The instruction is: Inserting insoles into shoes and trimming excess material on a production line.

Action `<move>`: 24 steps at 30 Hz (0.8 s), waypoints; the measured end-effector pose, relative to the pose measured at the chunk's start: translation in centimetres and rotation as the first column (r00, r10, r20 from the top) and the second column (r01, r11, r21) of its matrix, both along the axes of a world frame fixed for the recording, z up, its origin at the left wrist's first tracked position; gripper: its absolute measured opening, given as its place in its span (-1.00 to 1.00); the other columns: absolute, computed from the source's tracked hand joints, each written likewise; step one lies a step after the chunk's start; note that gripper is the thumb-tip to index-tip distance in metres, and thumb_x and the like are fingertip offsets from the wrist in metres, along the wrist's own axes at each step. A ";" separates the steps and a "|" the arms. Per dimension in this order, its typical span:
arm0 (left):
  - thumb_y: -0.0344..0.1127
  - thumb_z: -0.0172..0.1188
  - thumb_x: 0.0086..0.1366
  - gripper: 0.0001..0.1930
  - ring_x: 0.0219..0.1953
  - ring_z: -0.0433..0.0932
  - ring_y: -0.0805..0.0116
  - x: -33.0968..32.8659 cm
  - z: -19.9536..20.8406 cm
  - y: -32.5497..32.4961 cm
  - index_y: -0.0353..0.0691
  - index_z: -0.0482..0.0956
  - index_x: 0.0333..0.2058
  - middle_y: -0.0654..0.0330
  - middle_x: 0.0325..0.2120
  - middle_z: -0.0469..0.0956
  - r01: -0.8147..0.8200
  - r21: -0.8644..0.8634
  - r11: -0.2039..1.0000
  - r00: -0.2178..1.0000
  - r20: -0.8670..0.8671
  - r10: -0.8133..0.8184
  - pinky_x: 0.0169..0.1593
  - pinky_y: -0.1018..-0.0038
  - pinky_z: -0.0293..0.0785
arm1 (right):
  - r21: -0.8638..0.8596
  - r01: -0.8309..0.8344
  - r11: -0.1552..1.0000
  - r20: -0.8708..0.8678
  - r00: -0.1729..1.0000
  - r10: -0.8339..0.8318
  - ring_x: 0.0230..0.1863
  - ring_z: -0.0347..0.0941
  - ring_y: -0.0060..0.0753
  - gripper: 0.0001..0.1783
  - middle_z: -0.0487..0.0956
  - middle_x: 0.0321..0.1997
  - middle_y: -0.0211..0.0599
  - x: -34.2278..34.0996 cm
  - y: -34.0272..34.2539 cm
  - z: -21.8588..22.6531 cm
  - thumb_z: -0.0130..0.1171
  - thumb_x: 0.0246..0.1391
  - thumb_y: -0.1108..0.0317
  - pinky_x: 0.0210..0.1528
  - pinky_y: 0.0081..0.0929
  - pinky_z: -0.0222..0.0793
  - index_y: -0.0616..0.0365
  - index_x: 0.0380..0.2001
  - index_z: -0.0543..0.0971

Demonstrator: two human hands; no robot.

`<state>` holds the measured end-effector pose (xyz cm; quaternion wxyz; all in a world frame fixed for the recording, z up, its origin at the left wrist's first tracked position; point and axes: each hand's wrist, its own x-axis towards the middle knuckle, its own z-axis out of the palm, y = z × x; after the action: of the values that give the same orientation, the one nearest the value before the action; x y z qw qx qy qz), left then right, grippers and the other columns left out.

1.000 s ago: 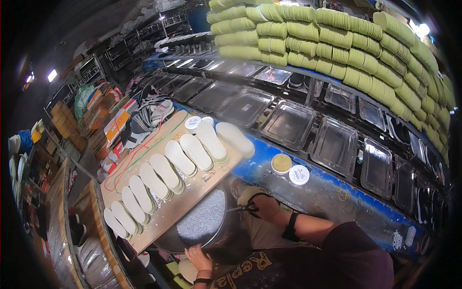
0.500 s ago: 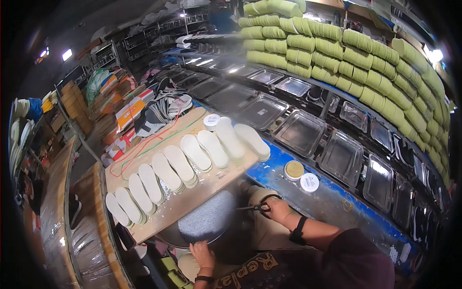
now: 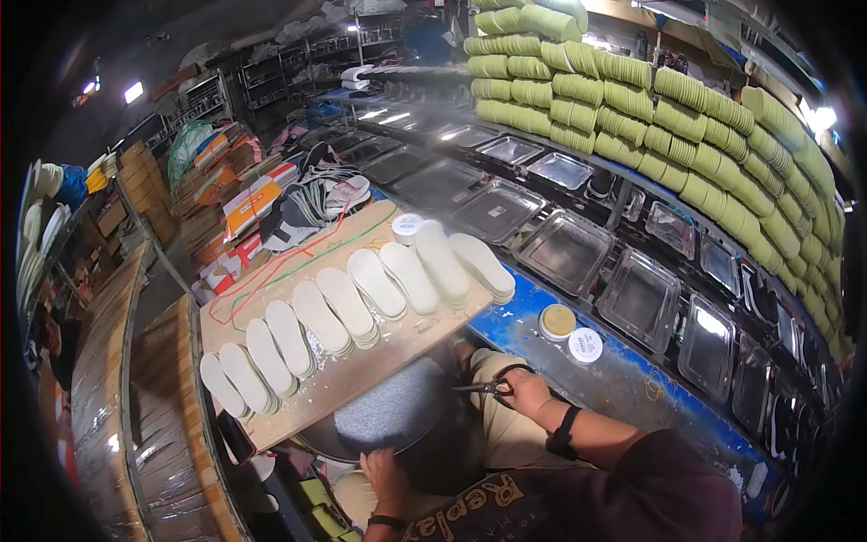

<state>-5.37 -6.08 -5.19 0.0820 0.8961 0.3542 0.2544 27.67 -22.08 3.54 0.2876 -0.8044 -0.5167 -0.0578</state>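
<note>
Your R hand (image 3: pixel 527 395), lower ctr-right of frame, is closed round the handles of the black scissors (image 3: pixel 489 388), blades pointing L twd the round tub (image 3: pixel 431 426), long axis approx. horizontal across the pic. Your L hand (image 3: pixel 383 473), bottom ctr, well apart from the R, has bent fingers at the tub's near rim, tho can't tell if they grip it or just rest. Ctr-left, the white insoles (image 3: pixel 322 316) lie in a row on the tilted-looking board (image 3: pixel 291 417), each w/ its long axis running upper L to lower R.
</note>
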 end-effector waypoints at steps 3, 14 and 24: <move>-0.49 0.09 0.02 -0.69 0.01 0.40 0.12 0.2 0.2 -0.1 -0.20 0.49 -0.18 0.13 -0.21 0.49 0.008 0.010 1.000 1.000 0.020 -0.008 0.30 -0.09 0.02 | 0.005 0.008 1.000 -0.002 1.000 -0.008 -0.31 0.55 -0.08 -0.71 0.58 -0.37 -0.18 0.0 -0.1 -0.1 0.32 -0.13 0.18 -0.31 -0.16 0.48 0.07 -0.34 0.58; -0.47 0.13 0.00 -0.66 0.01 0.39 0.13 0.1 0.0 0.0 -0.20 0.50 -0.16 0.15 -0.21 0.50 0.020 0.024 1.000 1.000 0.017 -0.020 0.31 -0.07 0.01 | -0.011 -0.004 1.000 -0.030 1.000 0.004 -0.29 0.55 -0.06 -0.70 0.58 -0.35 -0.18 -0.1 -0.3 0.5 0.31 -0.11 0.19 -0.29 -0.14 0.47 0.09 -0.32 0.57; -0.50 0.17 -0.10 -0.57 0.05 0.36 0.14 0.2 0.5 -0.1 -0.19 0.49 -0.14 0.16 -0.17 0.49 0.015 -0.010 1.000 0.998 -0.055 -0.016 0.34 -0.07 -0.05 | -0.012 0.001 1.000 -0.025 1.000 -0.001 -0.30 0.54 -0.05 -0.73 0.57 -0.37 -0.16 0.5 -0.2 -0.7 0.29 -0.08 0.19 -0.28 -0.15 0.47 0.12 -0.36 0.55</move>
<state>-5.18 -6.21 -4.71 0.0787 0.9050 0.3507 0.2275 28.16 -22.33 2.83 0.2891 -0.8070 -0.5130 -0.0448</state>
